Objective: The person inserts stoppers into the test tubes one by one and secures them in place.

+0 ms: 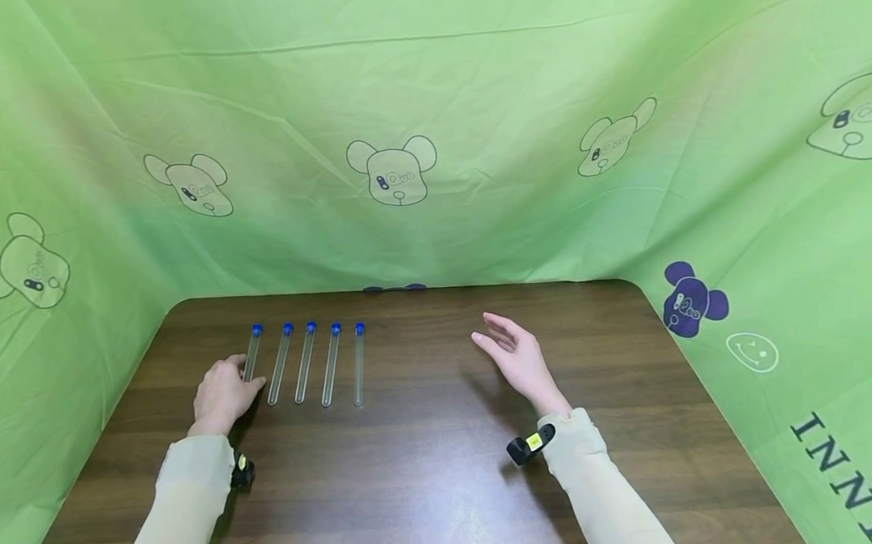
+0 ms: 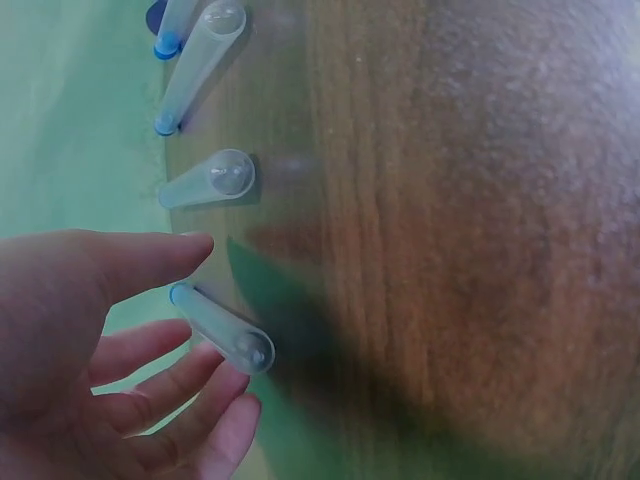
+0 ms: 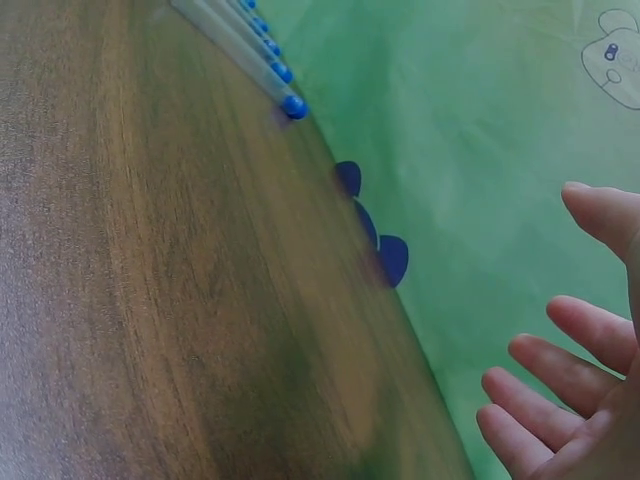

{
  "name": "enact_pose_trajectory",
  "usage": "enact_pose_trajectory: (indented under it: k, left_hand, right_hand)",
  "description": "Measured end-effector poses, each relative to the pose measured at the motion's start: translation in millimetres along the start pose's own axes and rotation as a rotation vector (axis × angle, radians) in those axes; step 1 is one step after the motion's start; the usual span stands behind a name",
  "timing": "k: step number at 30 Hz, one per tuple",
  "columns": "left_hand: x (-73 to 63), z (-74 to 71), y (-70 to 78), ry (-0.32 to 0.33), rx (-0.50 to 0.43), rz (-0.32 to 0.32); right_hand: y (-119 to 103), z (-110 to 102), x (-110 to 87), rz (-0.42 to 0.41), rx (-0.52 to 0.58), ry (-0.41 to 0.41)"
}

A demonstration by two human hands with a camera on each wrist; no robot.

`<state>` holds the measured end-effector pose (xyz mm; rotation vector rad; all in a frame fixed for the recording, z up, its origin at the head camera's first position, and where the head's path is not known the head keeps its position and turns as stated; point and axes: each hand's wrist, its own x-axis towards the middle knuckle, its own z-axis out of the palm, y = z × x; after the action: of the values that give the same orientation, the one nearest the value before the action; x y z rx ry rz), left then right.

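Several clear test tubes with blue caps lie side by side on the left half of the table, caps toward the far edge. My left hand (image 1: 224,392) is at the leftmost test tube (image 1: 252,355), thumb on its right side and fingers on its left. In the left wrist view, a gap shows between the thumb (image 2: 165,258) and that tube (image 2: 228,333), while the fingertips come right up to its other side. Over the right half of the table hovers my right hand (image 1: 519,364), fingers relaxed and spread from the thumb, holding nothing.
Beside the leftmost tube, a neighbouring tube (image 1: 280,366) lies just right of my left thumb. The rightmost tube (image 1: 360,364) ends the row. A brown wooden table (image 1: 415,459) meets a green printed curtain (image 1: 398,249) at the back and sides.
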<state>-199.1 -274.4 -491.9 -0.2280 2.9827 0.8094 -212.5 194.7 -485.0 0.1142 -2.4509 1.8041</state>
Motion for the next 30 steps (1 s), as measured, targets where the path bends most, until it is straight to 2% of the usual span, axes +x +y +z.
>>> enact_pose_trajectory:
  k: [8, 14, 21, 30]
  left_hand:
    - [1.1, -1.1, 3.6, -0.012, 0.006, -0.018]
    - [3.0, -1.1, 9.9, 0.027, 0.01, -0.009]
    - [9.4, -1.4, 26.8, 0.107, -0.029, 0.075]
    - [14.1, -2.3, 61.5, 0.17, -0.098, 0.199]
  right_hand:
    - [-2, -2, 1.8, -0.002, -0.01, -0.002]
    - [-3, -4, 2.6, -0.012, -0.009, 0.007]
    - [-6, -8, 7.8, -0.041, -0.022, 0.022]
    - [-14, -10, 12.9, -0.055, -0.037, 0.03]
